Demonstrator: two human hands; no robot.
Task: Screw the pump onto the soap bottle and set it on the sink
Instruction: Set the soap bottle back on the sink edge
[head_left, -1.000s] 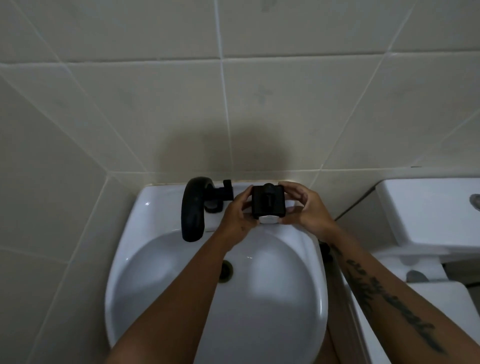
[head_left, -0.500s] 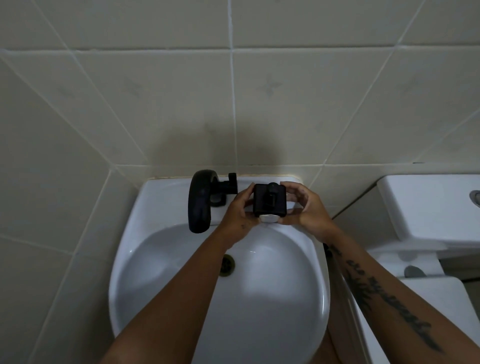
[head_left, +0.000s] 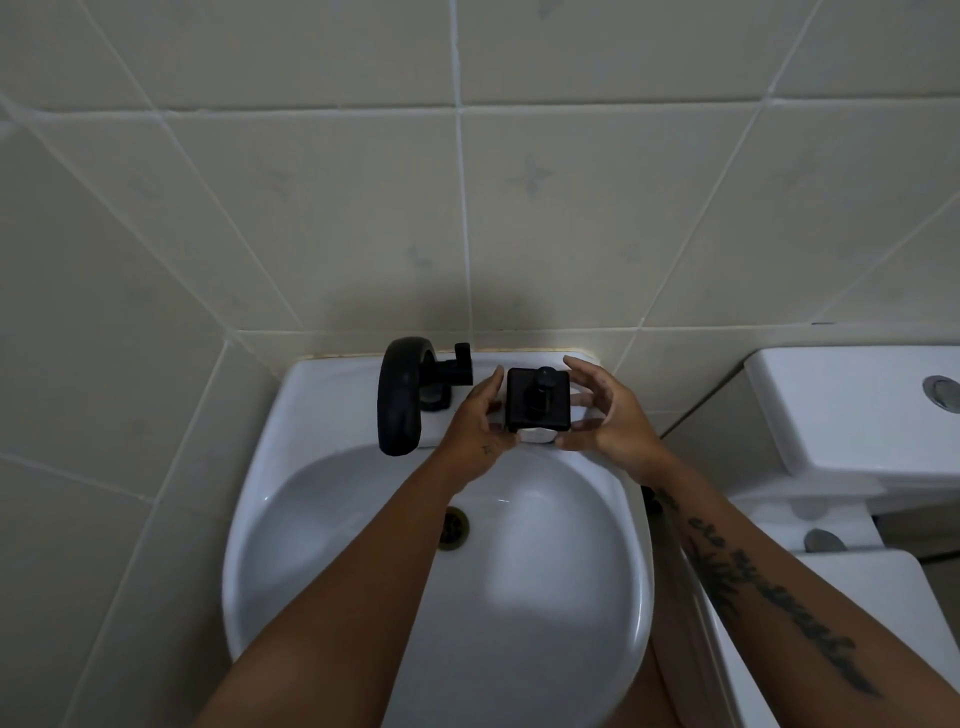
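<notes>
We see the soap bottle (head_left: 537, 402) upright on the back ledge of the sink (head_left: 332, 410), with the pump (head_left: 543, 387) already sitting on its top, between our two hands. The left hand (head_left: 478, 431) has its grip half spread, fingertips at the bottle's left face and the thumb near the lower front corner. The right hand (head_left: 605, 415) is spread wider, fingers arched above and beside the bottle's right face, thumb reaching toward the lower right corner. We cannot tell whether either hand truly presses the bottle or only brushes it.

The risks from here, as we judge them:

- The bottle stands close to the front lip of the ledge, just ahead of both thumbs. A nudge from a withdrawing thumb could tip it into the bowl below our wrists.
- The tap (head_left: 400, 397) stands just left of the left hand. A wide sweep outward could knock it, or drag the bottle sideways.
- We cannot see the thread, so the pump may be loose or crooked. A later press would then leak or lift it off.
- A wet ledge, if it is wet, would let the base slide.
</notes>
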